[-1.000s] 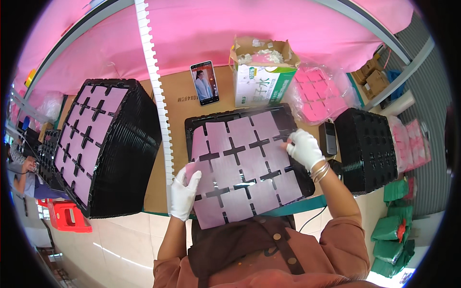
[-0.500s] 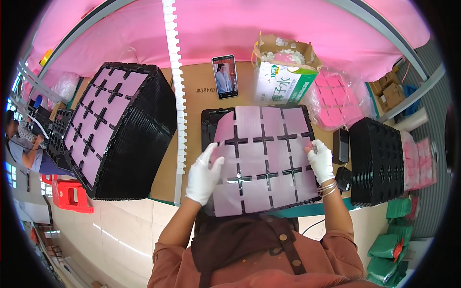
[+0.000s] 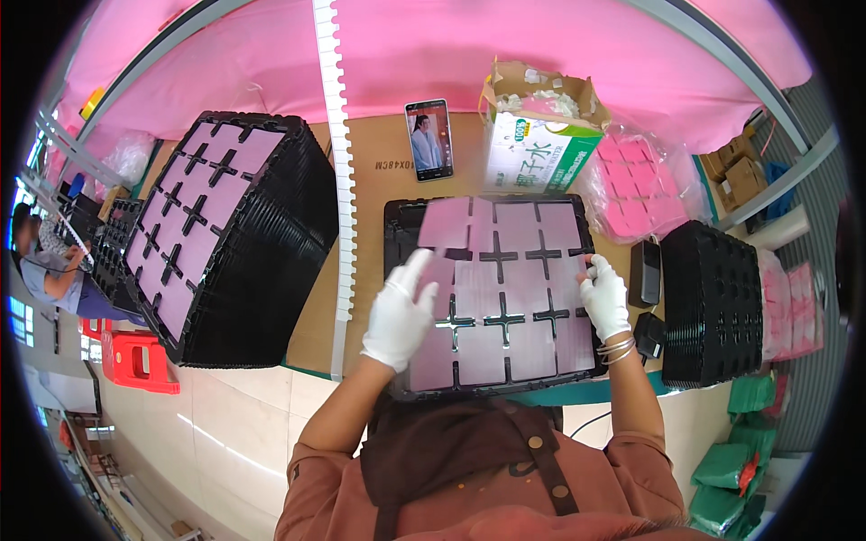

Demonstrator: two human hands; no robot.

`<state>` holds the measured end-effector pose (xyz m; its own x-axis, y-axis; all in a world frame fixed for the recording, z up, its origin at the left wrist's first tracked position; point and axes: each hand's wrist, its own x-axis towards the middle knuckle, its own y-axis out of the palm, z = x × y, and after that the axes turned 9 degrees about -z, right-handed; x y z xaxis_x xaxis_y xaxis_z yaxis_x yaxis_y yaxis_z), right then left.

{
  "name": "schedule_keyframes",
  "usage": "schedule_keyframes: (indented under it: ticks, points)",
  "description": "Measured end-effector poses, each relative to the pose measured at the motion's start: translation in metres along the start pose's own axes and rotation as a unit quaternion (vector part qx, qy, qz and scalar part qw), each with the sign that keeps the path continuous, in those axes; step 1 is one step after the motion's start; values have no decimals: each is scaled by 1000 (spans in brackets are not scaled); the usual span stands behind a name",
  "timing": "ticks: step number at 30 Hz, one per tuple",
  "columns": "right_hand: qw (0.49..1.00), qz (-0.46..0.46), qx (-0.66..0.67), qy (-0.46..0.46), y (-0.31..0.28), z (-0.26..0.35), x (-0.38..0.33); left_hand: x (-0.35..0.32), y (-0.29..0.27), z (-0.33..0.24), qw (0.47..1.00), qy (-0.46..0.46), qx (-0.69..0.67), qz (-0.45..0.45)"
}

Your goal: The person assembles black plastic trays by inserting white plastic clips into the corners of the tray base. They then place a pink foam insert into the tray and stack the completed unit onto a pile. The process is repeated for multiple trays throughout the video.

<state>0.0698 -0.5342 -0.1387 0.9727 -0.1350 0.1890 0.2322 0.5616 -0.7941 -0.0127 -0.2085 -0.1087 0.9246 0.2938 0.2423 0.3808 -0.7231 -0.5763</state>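
A black tray [image 3: 401,236] lies on the table in front of me, filled with several pink squares [image 3: 523,279]. My left hand [image 3: 400,311], in a white glove, rests flat over the tray's left side with its fingers spread. At the tray's right edge, my gloved right hand [image 3: 603,298] has its fingers curled on the outer pink squares; whether it grips one cannot be told. One pink square [image 3: 444,222] at the tray's far left corner sits slightly askew.
A tall stack of black trays topped with pink squares [image 3: 225,243] stands to the left. A white toothed strip [image 3: 338,162] runs down the table. A phone [image 3: 428,138], an open carton [image 3: 537,135], bagged pink pieces [image 3: 636,185], another black tray stack [image 3: 717,302] and a red stool [image 3: 135,361] surround me.
The view has shifted and closed in on the tray. My left hand moved from the tray's left edge onto the pink squares. My right hand stays at the right edge.
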Motion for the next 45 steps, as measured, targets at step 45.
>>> schedule_keyframes:
  ticks: [45]
  points:
    - [847,216,467,134,5,-18,79,36,-13,31,915,175,337,138]
